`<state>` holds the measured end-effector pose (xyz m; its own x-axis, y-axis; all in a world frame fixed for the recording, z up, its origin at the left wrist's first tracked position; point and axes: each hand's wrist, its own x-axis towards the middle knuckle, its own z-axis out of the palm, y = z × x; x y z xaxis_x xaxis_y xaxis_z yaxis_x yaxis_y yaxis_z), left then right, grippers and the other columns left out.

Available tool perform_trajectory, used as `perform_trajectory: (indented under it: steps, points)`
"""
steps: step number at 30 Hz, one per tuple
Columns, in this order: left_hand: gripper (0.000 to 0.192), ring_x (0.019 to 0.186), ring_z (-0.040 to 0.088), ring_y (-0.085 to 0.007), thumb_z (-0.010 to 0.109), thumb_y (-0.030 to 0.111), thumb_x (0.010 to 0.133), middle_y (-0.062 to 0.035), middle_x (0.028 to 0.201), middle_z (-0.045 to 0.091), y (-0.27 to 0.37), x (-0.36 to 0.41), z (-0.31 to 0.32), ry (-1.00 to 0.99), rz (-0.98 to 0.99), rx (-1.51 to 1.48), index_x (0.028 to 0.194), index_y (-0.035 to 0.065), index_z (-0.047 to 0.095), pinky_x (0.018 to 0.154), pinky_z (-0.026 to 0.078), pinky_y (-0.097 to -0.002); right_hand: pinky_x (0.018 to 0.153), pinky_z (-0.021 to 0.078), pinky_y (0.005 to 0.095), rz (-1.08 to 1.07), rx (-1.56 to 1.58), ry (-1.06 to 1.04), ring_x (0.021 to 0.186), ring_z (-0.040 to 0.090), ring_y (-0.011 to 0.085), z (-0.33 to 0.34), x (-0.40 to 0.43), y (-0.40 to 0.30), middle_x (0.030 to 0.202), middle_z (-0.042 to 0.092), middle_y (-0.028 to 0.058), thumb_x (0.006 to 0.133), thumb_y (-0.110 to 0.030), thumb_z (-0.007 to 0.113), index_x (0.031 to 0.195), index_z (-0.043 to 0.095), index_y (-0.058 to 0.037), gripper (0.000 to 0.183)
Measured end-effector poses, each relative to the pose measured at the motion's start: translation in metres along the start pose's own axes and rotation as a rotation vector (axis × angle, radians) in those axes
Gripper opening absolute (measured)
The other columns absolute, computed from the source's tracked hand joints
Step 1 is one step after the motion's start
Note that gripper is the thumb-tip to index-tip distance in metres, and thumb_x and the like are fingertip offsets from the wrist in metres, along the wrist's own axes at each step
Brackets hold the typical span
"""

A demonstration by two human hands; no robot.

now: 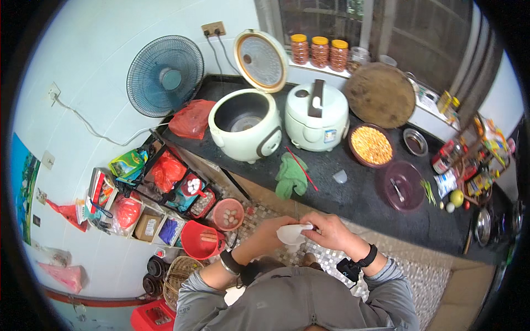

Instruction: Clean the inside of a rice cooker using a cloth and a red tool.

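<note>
Both my hands are in front of my body, just off the near edge of the black countertop (pixel 244 173). Between them is a thin white item (pixel 293 234), cloth, paper or plastic; I cannot tell which. My right hand (pixel 329 231) pinches its upper right corner between thumb and fingers. My left hand (pixel 269 233) grips its left side, with the fingers partly hidden behind it. Nearest on the counter are a crumpled green cloth (pixel 290 176) and a thin red stick (pixel 301 167) lying against it. To their right rests a small translucent cup (pixel 340 177).
A rice cooker (pixel 248 140) stands with its lid raised, beside a closed cooker (pixel 316 124). Rightward are a bowl of yellow kernels (pixel 371 145), a purple basin (pixel 403 182) with a metal utensil, and bottles (pixel 445 155). A fan (pixel 165 76) and floor-level baskets (pixel 227 215) are at left.
</note>
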<state>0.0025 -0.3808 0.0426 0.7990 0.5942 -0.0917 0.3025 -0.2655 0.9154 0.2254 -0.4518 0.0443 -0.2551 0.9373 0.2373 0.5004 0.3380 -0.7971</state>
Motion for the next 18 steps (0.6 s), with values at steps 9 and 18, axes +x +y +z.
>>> perform_trajectory:
  steps: [9,18]
  points:
    - [0.038,0.098,0.058,-0.0100,0.063,-0.011,0.078,-0.0005,0.103,0.062,-0.036,0.043,-0.163,0.506,0.019,-0.166,0.113,0.0043,0.060,0.086,0.047,-0.0250,0.078,0.0534,0.0441,0.381,-0.473,0.133,0.088,0.065,0.0370,0.024,0.068,0.157,0.096,0.064,0.0181,0.080,-0.014,0.070,0.110,0.057,-0.0035,0.035]
    - [0.030,0.087,0.062,-0.0209,0.067,-0.002,0.076,-0.0070,0.095,0.064,-0.078,0.131,-0.336,0.476,0.376,0.100,0.106,0.0033,0.065,0.079,0.047,-0.0295,0.079,0.0521,0.0485,0.823,-0.672,0.161,0.089,0.063,0.0421,0.067,0.084,0.199,0.093,0.064,0.0246,0.077,-0.005,0.057,0.096,0.056,-0.0015,0.020]
